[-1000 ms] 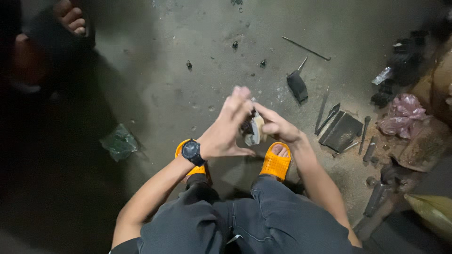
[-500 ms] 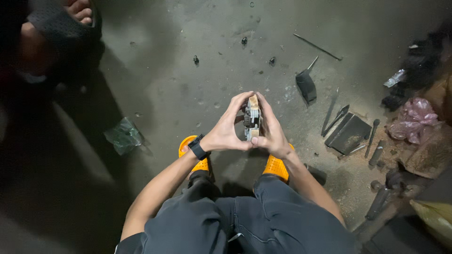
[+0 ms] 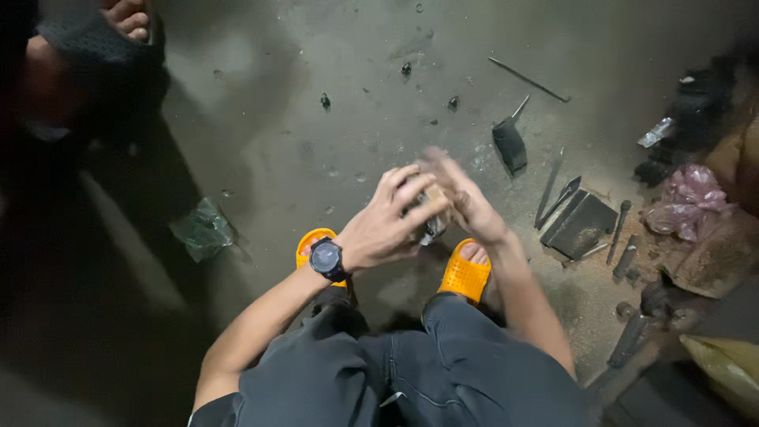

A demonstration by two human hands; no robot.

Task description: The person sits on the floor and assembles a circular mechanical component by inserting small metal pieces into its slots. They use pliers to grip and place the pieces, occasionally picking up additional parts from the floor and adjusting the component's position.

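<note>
Your hands (image 3: 419,213) are above your sandals (image 3: 465,273); the tools (image 3: 581,225) lie to your right on the floor (image 3: 316,119).

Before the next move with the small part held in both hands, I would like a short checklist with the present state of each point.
1. Left hand grips the small metal part: ok.
2. Right hand on the part: cannot tell, it is blurred.
3. Part held above the concrete floor, not resting on it: ok.
4. Feet in orange sandals lie under the hands, toes bare: not ok.
5. Loose tools lie apart from the hands, on the right: ok.
6. Another person's bare foot stays far away: ok.
</note>
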